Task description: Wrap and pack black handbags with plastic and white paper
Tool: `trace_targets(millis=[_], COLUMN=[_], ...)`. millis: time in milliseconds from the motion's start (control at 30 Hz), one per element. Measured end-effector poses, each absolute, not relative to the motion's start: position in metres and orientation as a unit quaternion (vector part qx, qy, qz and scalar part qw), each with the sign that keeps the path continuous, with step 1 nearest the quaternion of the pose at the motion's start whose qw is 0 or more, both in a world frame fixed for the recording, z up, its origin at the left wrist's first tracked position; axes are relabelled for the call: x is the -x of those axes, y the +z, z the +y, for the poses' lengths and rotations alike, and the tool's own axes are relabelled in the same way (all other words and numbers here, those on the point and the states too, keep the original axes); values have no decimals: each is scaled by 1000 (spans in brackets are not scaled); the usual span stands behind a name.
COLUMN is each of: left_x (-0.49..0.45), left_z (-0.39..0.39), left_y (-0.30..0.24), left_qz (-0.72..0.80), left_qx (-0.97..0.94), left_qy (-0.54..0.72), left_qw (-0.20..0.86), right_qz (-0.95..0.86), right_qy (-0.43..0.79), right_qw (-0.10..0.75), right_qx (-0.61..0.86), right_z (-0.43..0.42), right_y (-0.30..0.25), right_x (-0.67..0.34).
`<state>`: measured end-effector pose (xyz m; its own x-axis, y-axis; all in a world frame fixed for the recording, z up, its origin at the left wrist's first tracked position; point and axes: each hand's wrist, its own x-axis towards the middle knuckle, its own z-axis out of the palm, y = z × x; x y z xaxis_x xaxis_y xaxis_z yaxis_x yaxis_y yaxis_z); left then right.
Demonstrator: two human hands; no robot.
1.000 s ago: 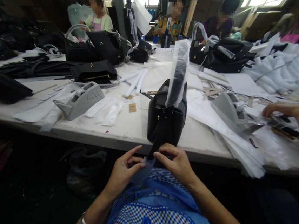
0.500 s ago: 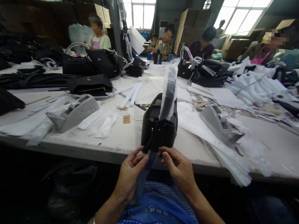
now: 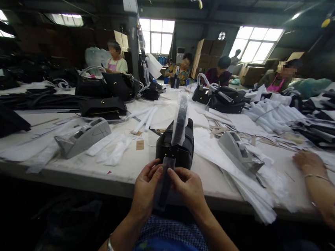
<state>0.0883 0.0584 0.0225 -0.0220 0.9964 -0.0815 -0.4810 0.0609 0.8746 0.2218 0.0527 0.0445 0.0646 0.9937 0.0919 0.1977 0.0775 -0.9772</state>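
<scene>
A small black handbag (image 3: 187,145) stands at the table's front edge, its upright handle (image 3: 180,121) wrapped in whitish film. From the bag's near side a dark strap hangs down over the edge, with a translucent plastic strip (image 3: 163,196) lying along it. My left hand (image 3: 146,186) pinches the strip's left edge between thumb and fingers. On the other side, my right hand (image 3: 190,187) pinches the right edge, thumb on top. Both hands are close together, just below the bag's metal fittings. The fingers' undersides are hidden.
Grey tape dispensers stand left (image 3: 85,137) and right (image 3: 240,152). White film strips (image 3: 239,179) droop over the front edge. Black bags (image 3: 119,85) and a small brown tag (image 3: 140,145) lie beyond. At right rests another person's hand (image 3: 310,161); several people sit opposite.
The plastic strip now lies flat over the strap up near the bag, and my hands have closed in on it. Another person's arm has come in at right. The view has tilted up.
</scene>
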Motion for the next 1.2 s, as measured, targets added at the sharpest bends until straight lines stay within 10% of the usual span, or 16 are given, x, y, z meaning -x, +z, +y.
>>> trace_targets(millis=[467,767,1200], left_x=[-86,-65,-48], left_z=[41,40,15], left_y=[5,-3,8], left_qz=[467,389,418], left_qx=[-458,-718,-701], left_qy=[602,556,547], left_qw=[459,153,186], right_qz=[-596,-514,-568], right_qy=[261,478,458], right_qw=[496,490,467], right_qx=[576,516,499], right_z=[67,68,69], right_y=[49,48,45], right_x=[-215,-220,-228])
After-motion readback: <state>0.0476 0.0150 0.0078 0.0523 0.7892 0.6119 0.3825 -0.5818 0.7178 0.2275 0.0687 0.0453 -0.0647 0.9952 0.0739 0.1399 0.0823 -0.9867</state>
